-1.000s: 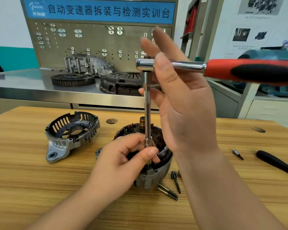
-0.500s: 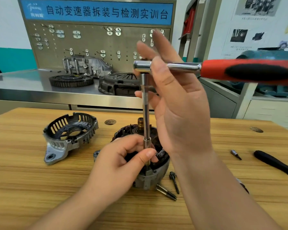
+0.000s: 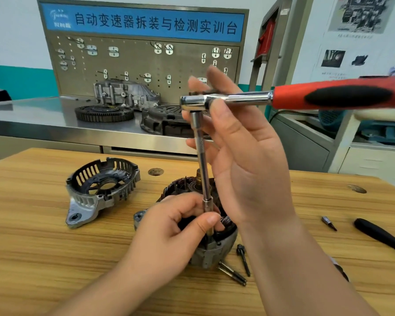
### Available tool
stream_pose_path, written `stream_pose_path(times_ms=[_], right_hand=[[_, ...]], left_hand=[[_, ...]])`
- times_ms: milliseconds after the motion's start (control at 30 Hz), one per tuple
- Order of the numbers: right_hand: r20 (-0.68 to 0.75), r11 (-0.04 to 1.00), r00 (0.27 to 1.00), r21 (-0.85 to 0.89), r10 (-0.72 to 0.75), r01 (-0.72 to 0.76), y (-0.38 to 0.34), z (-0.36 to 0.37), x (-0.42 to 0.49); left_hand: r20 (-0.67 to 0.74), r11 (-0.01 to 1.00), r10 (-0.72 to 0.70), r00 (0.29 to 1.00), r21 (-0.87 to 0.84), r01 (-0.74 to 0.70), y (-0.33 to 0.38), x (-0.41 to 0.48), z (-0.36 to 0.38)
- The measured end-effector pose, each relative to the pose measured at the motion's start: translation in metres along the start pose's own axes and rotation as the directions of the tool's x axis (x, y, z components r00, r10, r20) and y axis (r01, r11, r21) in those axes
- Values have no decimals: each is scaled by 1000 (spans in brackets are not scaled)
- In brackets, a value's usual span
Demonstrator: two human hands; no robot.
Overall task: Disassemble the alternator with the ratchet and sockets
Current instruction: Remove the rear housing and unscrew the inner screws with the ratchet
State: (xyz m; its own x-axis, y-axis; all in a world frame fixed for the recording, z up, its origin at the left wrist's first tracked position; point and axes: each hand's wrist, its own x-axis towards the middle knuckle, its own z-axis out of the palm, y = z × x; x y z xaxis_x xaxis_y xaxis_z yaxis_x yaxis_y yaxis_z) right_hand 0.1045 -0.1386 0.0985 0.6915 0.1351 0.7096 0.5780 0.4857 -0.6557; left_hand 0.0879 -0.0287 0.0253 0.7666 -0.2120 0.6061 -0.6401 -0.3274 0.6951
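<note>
Alternator [image 3: 214,252]: upright on the wooden bench [image 3: 43,258], beneath both hands.
Left hand [image 3: 176,226]: we pinch the extension bar [image 3: 202,160] low, guiding its tip squarely onto the fastener.
Right hand [image 3: 244,160]: we clamp the ratchet [image 3: 237,99] head between thumb and fingers; turn with the bar vertical.

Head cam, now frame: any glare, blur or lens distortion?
Head view: glare on the chrome ratchet and steel bench; wide-angle bowing curves the wooden table edge; its red handle near the lens looms large, slightly soft; extension bar and alternator sharp enough.
</note>
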Motion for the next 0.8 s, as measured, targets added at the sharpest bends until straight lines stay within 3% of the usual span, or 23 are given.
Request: stream_pose_path(times_ms=[333,400,533,600,733,800], right_hand=[[-40,979,992,175,117,-108,-5,-5,3],[-71,991,996,132,49,-39,-7,-6,3],[-140,976,971,-129,-193,176,-10,-8,3],[-139,990,981,-64,-132,124,-11,-9,4],[-36,959,989,253,145,-131,-15,-10,5],[-9,946,983,273,183,-173,-14,-10,5]], left_hand=[[34,992,81,996,93,-83,4,1,1],[35,997,45,998,60,-47,2,1,0],[0,998,-13,1000,57,13,2,1,0],[-11,998,-20,1000,53,20,1,0,1],[-6,999,-3,1000,39,3,2,-1,4],[13,999,26,1000,36,-26,3,-2,4]])
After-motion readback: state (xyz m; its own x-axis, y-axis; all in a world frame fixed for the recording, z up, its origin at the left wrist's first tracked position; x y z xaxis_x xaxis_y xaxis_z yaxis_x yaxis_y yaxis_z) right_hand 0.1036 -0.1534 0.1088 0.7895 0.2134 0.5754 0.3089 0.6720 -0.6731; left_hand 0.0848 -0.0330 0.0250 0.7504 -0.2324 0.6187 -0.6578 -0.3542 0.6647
